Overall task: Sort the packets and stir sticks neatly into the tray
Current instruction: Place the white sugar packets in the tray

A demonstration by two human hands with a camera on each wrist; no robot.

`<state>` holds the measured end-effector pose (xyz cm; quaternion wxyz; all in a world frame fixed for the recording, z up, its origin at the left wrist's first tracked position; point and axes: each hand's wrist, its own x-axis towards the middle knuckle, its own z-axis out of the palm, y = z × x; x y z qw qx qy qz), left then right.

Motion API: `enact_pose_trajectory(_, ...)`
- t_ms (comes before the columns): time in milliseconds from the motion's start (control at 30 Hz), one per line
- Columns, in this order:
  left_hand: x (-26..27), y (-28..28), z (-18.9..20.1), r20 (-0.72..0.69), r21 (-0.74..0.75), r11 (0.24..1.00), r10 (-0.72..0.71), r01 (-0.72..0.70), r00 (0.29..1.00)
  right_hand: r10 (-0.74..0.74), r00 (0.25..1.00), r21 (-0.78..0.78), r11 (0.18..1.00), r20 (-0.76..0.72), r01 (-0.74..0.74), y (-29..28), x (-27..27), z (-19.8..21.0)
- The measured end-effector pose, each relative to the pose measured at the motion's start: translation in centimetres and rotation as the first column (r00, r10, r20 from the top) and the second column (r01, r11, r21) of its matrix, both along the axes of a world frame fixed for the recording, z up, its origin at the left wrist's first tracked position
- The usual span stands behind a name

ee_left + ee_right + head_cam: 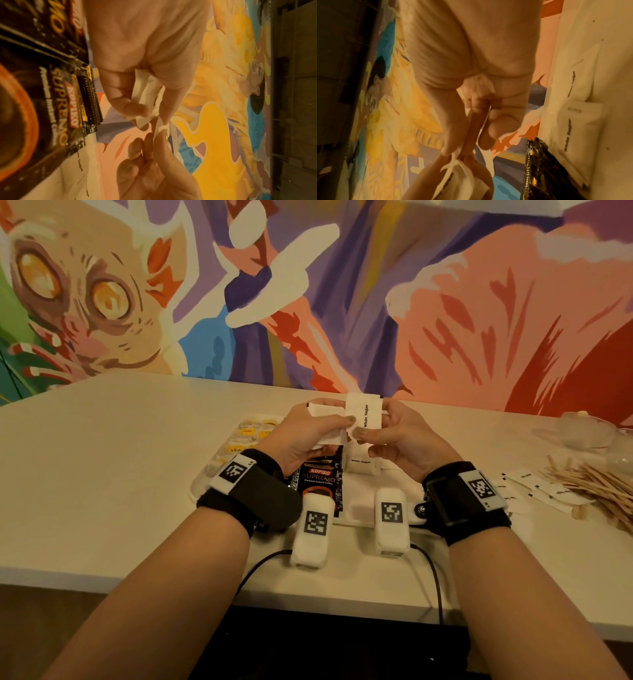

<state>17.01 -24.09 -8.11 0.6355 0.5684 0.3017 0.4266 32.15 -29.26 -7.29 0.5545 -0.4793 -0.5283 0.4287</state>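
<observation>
Mural wall (342,285), painted in bright colours, fills far side of scene behind white table (102,467). White tray (200,487) sits on table at centre near, long axis running left-right. Its left compartment holds yellow-labelled tea packets (248,436); the middle one holds black Kopiko coffee packets (320,481), long axis near-far, label reading toward camera; right of that lies a white sugar packet (361,465) flat in tray, text reading left-right.

Stir sticks (592,484), wooden, lie in a loose heap on table at right, well apart from tray, most lying on a slant from far-left to near-right. Loose white packets (544,491) lie scattered just left of the heap, touching its edge.

Left hand (301,436) and right hand (407,440) are raised above tray's far part, fingertips meeting. Left hand pinches a small bundle of white packets (329,426) between thumb and fingers, long axis roughly left-right. Right hand pinches one sugar packet (364,414) between thumb and fingers, held upright, long axis vertical, "White Sugar" text running bottom to top. This packet overlaps right end of left hand's bundle. Left wrist view shows thumb and finger of each hand closed on thin white paper edges; right wrist view blurred, grip same.
</observation>
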Motion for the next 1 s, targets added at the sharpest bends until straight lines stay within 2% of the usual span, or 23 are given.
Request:
enact_pose_trajectory(100,-0.1,0.2,0.2,0.028,0.015,1.0,0.026,-0.027,0.999,0.022,1.0,0.013,1.0,0.01,-0.023,0.0,0.1,0.0)
enact_pose_trajectory(167,-0.2,0.1,0.4,0.044,0.009,1.0,0.023,-0.023,0.999,-0.007,1.0,0.052,0.999,-0.02,0.008,0.1,0.1,0.2)
enact_pose_trajectory(267,-0.2,0.0,0.4,0.025,0.023,1.0,0.013,-0.014,1.0,-0.071,0.997,0.077,0.995,0.037,0.068,0.1,0.2,0.3)
enact_pose_trajectory(433,-0.2,-0.2,0.4,0.023,0.0,1.0,0.023,-0.023,0.999,-0.058,0.998,0.041,0.998,0.04,0.056,-0.1,0.7,0.5)
enact_pose_trajectory(500,-0.2,-0.3,0.5,0.053,-0.06,0.998,0.037,-0.033,0.998,-0.097,0.995,0.003,0.995,0.029,0.097,-0.3,1.2,0.6)
enact_pose_trajectory(567,-0.2,-0.3,0.7,0.095,-0.12,0.992,0.046,-0.034,0.994,-0.253,0.967,-0.071,0.966,-0.037,0.25,0.0,2.3,0.4)
enact_pose_trajectory(600,-0.2,-0.3,0.8,0.11,-0.141,0.989,0.052,-0.036,0.993,-0.342,0.938,-0.131,0.934,-0.051,0.333,0.2,3.1,0.2)
enact_pose_trajectory(667,-0.2,-0.3,0.8,0.146,-0.175,0.984,0.052,-0.026,0.988,-0.467,0.883,-0.289,0.842,0.033,0.456,0.8,4.9,-0.4)
enact_pose_trajectory(733,-0.3,-0.3,0.9,0.185,-0.202,0.979,0.027,0.011,0.982,-0.452,0.883,-0.442,0.771,0.129,0.459,1.1,6.1,-1.0)
enact_pose_trajectory(800,-0.3,-0.4,1.0,0.234,-0.23,0.972,0.006,0.05,0.972,-0.424,0.889,-0.509,0.734,0.173,0.449,1.4,6.5,-1.5)
enact_pose_trajectory(867,-0.4,-0.4,0.9,0.272,-0.261,0.963,0.003,0.071,0.962,-0.423,0.886,-0.509,0.729,0.19,0.458,1.7,6.4,-1.8)
enact_pose_trajectory(1000,-0.4,-0.3,0.8,0.26,-0.278,0.958,-0.001,0.076,0.966,-0.428,0.874,-0.467,0.739,0.23,0.485,1.5,6.1,-1.7)
